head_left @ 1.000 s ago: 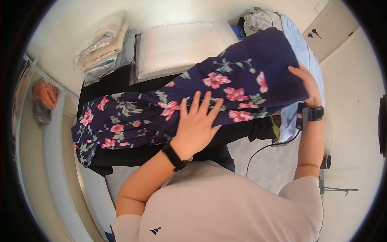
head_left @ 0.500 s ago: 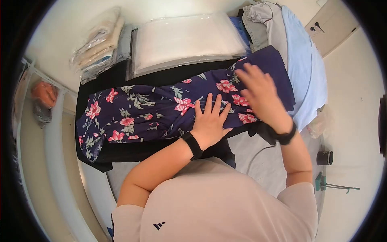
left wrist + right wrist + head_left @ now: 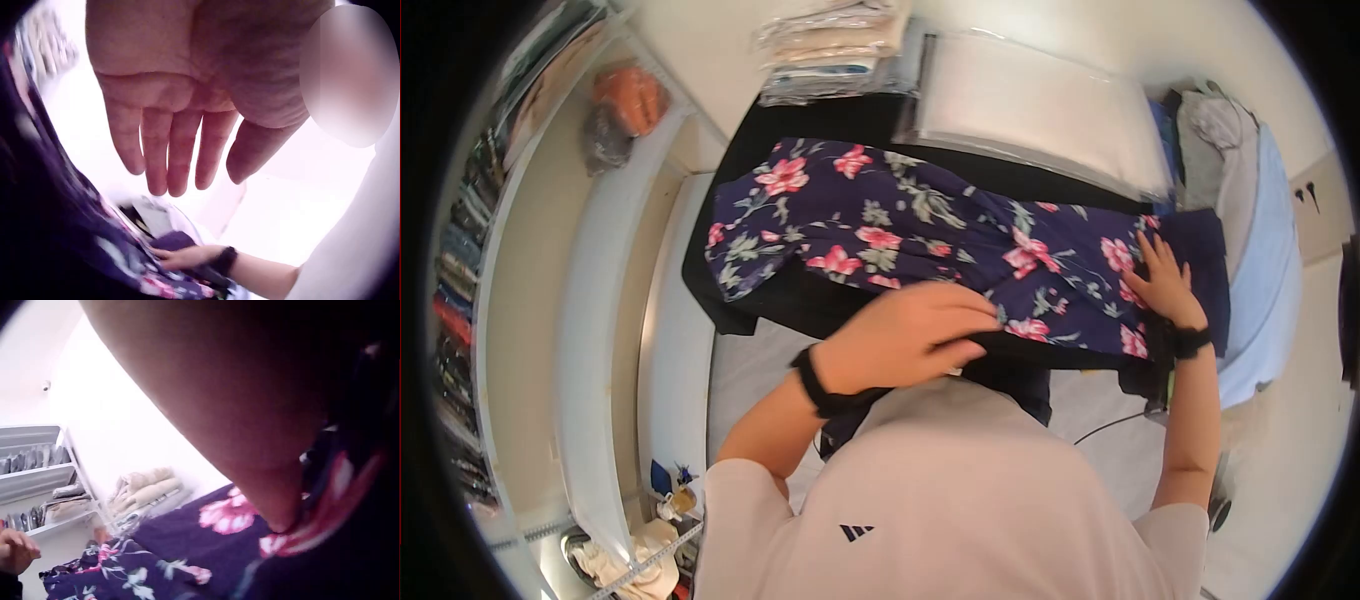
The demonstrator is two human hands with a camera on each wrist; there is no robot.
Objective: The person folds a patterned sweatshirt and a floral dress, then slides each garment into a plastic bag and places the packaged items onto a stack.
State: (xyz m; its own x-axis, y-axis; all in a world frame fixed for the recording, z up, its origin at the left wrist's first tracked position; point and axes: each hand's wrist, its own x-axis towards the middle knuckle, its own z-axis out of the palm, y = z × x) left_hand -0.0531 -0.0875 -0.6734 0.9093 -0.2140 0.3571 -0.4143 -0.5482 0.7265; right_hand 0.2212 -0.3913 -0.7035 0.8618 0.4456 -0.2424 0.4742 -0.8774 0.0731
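Note:
A navy floral garment [image 3: 990, 235] with pink flowers and grey-green leaves lies lengthwise across a black-covered table [image 3: 740, 170]. Its plain navy end is at the right, and the fabric is gathered in creases near the middle. My right hand [image 3: 1168, 285] rests on it near that plain end, fingers spread. In the right wrist view the fingertip presses the cloth beside a pink flower. My left hand [image 3: 910, 335] is raised over the garment's near edge, fingers extended and holding nothing. The left wrist view shows its palm [image 3: 181, 81] with straight fingers.
Behind the garment lies a stack of clear plastic bags [image 3: 1040, 110]. Wrapped folded clothes [image 3: 830, 45] are piled at the back left. Light blue cloth [image 3: 1265, 280] and grey clothes [image 3: 1220, 130] hang at the right. Shelves [image 3: 590, 330] with an orange bundle [image 3: 632, 100] stand along the left.
The right hand let go of the garment's lifted right end, which came down flat, and then settled on it. The left hand has left the cloth and moved leftward. The head view has turned left.

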